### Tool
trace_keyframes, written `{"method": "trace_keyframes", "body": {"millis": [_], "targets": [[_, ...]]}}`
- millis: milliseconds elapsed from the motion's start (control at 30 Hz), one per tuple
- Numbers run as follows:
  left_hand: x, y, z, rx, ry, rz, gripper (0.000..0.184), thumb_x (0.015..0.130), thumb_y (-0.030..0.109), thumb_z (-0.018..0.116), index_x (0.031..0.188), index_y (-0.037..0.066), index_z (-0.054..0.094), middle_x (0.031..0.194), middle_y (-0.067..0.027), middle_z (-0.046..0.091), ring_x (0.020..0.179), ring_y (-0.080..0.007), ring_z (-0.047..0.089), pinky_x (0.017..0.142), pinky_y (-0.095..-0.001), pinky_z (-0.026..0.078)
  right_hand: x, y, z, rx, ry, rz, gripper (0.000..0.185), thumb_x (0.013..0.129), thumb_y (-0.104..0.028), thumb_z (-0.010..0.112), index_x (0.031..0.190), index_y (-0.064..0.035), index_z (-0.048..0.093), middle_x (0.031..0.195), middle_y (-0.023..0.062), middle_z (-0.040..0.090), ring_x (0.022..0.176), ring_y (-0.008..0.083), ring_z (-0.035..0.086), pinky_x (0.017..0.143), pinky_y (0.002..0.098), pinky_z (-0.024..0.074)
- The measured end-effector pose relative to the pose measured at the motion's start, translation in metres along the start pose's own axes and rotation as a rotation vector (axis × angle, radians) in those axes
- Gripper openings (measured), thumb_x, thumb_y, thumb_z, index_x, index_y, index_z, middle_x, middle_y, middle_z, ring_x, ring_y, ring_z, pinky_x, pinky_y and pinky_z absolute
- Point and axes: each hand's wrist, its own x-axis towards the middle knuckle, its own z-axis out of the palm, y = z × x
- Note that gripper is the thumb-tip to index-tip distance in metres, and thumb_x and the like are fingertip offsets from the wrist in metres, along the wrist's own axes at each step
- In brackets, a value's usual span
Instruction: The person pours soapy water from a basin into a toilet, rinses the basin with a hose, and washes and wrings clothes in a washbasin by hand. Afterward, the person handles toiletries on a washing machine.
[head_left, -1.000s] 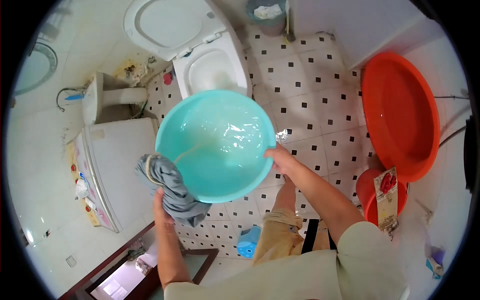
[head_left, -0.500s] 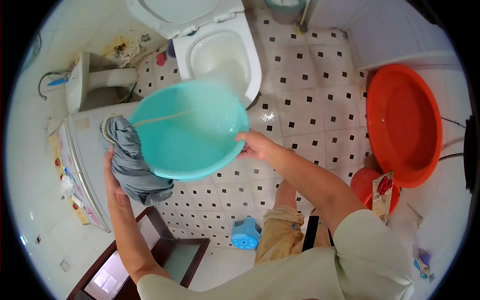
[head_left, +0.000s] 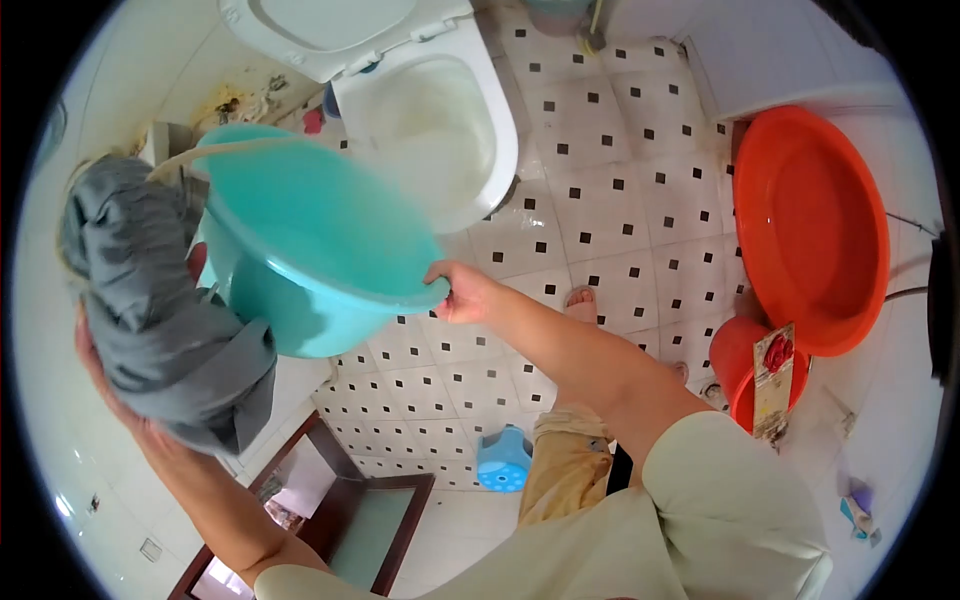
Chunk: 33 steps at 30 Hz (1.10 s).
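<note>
A turquoise basin [head_left: 290, 275] is raised and tilted, its far side close to the toilet. My right hand [head_left: 465, 292] is closed on the basin's right rim. Against the basin's left side is a bundled grey cloth [head_left: 165, 320], apparently a garment, with my left hand [head_left: 110, 375] wrapped round it from the left; part of that hand is hidden behind the cloth. A pale cord [head_left: 215, 148] runs from the cloth over the basin's far rim. Beyond the basin stands the white toilet [head_left: 503, 150], lid up, cloudy inside.
On the right, a large red-orange tub [head_left: 815, 240] leans by the wall, near a red bucket [head_left: 735, 355]. A small blue stool [head_left: 503, 460] stands by my legs on the tiled floor [head_left: 600, 235]. A door frame [head_left: 350, 530] is at the lower left.
Both hands have moved left with the basin and the grey cloth. The basin is tilted more steeply, showing its outer side, and the cloth is nearer the camera.
</note>
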Motion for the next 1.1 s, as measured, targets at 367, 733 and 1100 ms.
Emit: {"method": "trace_keyframes", "body": {"millis": [367,733,1100], "targets": [[-0.064,-0.003,-0.007,0.093,0.119,0.176,0.053,0.085,0.041,0.044,0.127,0.008,0.041,0.126,-0.0118,0.045,0.112,-0.0294,0.045,0.095,-0.0442,0.036,0.002,0.020,0.033,0.168,-0.158,0.245,0.033,0.072,-0.001,0.040,0.104,0.0071,0.039,0.115,0.0348,0.044,0.042,0.0055,0.044,0.032,0.0091,0.0345],[-0.160,-0.028,0.054,0.051,0.025,0.125,0.056,0.084,0.045,0.043,0.126,0.009,0.040,0.126,-0.0107,0.045,0.110,-0.0281,0.046,0.093,-0.0431,0.037,-0.149,0.010,-0.090,-0.289,0.410,-0.574,0.035,0.072,-0.005,0.053,0.107,-0.0022,0.049,0.094,0.0127,0.057,0.085,0.0238,0.057,0.069,0.0331,0.0487],[-0.343,-0.159,0.260,0.130,-0.786,-0.127,0.058,0.083,0.048,0.042,0.126,0.009,0.040,0.125,-0.0097,0.045,0.108,-0.0267,0.047,0.092,-0.0420,0.039,-0.453,0.063,-0.240,-0.595,0.991,-1.229,0.046,0.077,-0.007,0.051,0.123,-0.0057,0.043,0.100,0.0163,0.059,0.093,0.0238,0.057,0.080,0.0338,0.0440]]}}
